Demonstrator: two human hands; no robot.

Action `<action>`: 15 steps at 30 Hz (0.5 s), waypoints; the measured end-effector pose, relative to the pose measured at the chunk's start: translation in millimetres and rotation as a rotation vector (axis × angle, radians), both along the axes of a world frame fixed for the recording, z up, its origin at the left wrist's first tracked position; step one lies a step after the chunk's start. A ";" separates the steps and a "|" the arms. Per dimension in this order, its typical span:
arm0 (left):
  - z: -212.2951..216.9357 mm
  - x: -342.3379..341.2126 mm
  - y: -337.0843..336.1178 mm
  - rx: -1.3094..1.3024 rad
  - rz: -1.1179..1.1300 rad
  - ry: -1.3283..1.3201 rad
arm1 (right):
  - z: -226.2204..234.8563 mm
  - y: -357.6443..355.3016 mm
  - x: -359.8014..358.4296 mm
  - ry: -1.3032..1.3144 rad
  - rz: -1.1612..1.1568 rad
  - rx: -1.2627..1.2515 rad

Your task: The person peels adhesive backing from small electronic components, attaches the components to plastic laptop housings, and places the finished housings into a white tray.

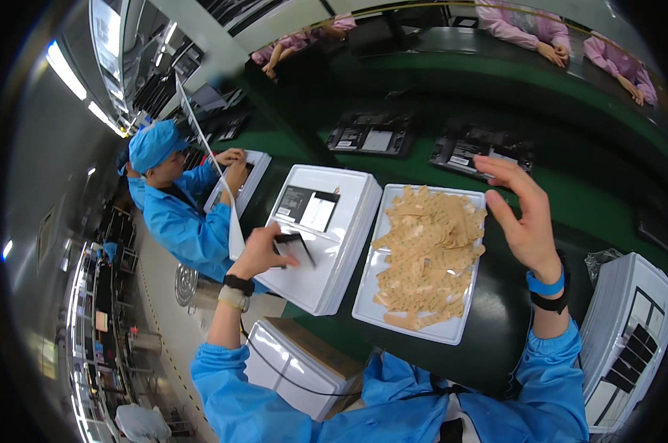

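My left hand (pixel 260 255) is over the near half of a white plastic tray (pixel 323 277), its fingers closed at the edge of a thin, dark flat piece (pixel 297 245), smeared by motion. In the tray's far half lies a flat black battery pack (pixel 295 204) with a white label (pixel 320 212). Raised beyond the right edge of a second white tray (pixel 363 299), my right hand (pixel 522 218) is open and holds nothing. That tray carries a loose heap of tan paper strips (pixel 430 251).
Two black device housings (pixel 371 134) (pixel 481 151) lie on the dark green conveyor. At right stands a stack of white trays (pixel 607 354) with black pieces. A co-worker in blue (pixel 175 214) works at left; people in pink (pixel 526 29) sit across. More white trays (pixel 297 376) are below.
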State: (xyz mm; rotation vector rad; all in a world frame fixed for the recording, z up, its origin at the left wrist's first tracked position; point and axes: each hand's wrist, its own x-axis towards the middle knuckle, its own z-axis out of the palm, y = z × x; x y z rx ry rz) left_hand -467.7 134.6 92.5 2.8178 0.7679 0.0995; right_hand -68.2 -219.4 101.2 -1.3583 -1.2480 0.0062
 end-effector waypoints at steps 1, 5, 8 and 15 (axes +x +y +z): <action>7.6 2.5 -7.2 0.048 0.128 -0.070 | 2.4 0.0 0.4 -0.001 0.001 -0.010; 16.7 37.5 -51.5 -0.085 0.108 -0.480 | 1.6 9.1 -7.8 0.037 0.112 -0.009; 34.7 130.6 -131.9 -0.564 -0.028 -0.748 | -0.6 -0.2 -7.5 0.224 0.200 -0.063; 15.6 258.7 -195.1 -0.701 -0.276 -1.017 | -1.2 -3.7 -8.8 0.527 0.063 0.231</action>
